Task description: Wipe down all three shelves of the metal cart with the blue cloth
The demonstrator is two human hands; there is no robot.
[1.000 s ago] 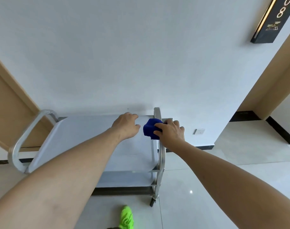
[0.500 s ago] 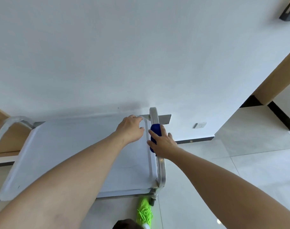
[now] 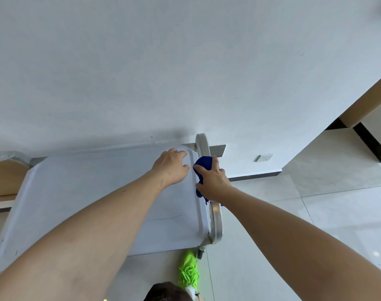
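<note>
A white wall backs the metal cart [image 3: 98, 192], which stands on pale floor tiles. The left hand [image 3: 171, 168] lies flat and spread on the top shelf's far right corner. At its 3 o'clock the right hand [image 3: 212, 181] is clenched around the blue cloth [image 3: 201, 170], pressing it against the cart's right handle bar [image 3: 215, 218]. A green shoe [image 3: 188, 271] shows at 6 o'clock

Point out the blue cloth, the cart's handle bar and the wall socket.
blue cloth [image 3: 203, 164]: head view, bunched upper part above the knuckles.
handle bar [image 3: 215, 216]: head view, bare metal below the hand.
wall socket [image 3: 265, 157]: head view, centre of the plate.
</note>
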